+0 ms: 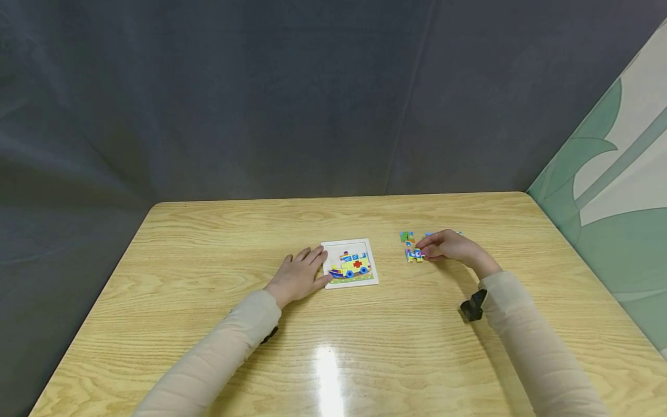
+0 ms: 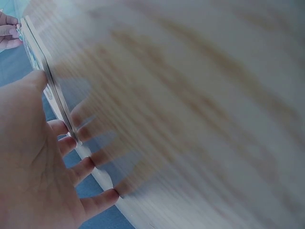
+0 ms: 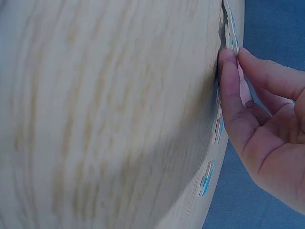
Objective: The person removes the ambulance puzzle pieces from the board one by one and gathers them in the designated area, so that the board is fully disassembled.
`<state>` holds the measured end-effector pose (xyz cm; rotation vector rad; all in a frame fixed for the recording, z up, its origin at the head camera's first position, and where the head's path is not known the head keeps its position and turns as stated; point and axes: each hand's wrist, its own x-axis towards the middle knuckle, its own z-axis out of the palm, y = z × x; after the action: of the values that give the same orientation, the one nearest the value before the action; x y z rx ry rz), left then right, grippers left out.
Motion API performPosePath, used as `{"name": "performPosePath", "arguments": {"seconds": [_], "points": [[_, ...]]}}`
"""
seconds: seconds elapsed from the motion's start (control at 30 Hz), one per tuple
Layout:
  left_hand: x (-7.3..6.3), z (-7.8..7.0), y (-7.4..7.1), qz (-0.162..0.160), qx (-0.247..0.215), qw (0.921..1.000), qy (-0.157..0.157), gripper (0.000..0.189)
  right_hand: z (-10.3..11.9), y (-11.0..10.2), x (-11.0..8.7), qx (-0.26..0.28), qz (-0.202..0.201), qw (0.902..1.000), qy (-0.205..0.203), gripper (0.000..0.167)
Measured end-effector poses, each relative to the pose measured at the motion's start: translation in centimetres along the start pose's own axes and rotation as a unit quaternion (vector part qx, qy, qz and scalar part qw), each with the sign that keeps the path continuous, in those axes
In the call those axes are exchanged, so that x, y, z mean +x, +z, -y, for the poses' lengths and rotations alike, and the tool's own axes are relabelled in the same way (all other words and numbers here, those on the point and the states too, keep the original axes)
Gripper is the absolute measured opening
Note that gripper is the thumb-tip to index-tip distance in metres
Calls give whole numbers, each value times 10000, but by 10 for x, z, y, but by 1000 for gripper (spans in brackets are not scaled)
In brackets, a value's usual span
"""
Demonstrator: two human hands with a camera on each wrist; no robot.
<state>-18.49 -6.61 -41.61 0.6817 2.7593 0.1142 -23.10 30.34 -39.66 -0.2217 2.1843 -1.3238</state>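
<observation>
A white-framed jigsaw board (image 1: 344,241) lies on the table, its lower part filled with a yellow ambulance picture (image 1: 356,264) bearing a red cross. My left hand (image 1: 299,277) rests at the board's left edge, fingers spread and thumb near the lower left corner. In the left wrist view, that hand's fingertips touch the frame and tabletop. To the right of the board, my right hand (image 1: 452,248) pinches a blue-and-yellow puzzle piece (image 1: 416,255) between thumb and fingers. The right wrist view shows the held piece (image 3: 233,33) edge-on.
Loose puzzle pieces (image 1: 406,236) lie beside and behind my right hand, partly hidden by it. One piece (image 3: 207,179) lies flat near the wrist in the right wrist view. A dark curtain (image 1: 333,116) hangs behind the wooden table (image 1: 208,243); a patterned panel (image 1: 620,191) borders the right.
</observation>
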Motion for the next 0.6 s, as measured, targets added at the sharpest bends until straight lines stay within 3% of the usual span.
{"name": "performPosePath", "arguments": {"seconds": [0.1,0.3,0.6], "points": [[3,2,2,-11,-101,9999,30,67,-5,-3,2,99,141,9998,-133,38],[9,7,11,-173,-49,9997,144,72,10,7,-5,-281,-154,9988,361,42],[0,0,-1,-34,-17,10000,14,66,14,8,-5,-546,-201,9972,477,40]]}}
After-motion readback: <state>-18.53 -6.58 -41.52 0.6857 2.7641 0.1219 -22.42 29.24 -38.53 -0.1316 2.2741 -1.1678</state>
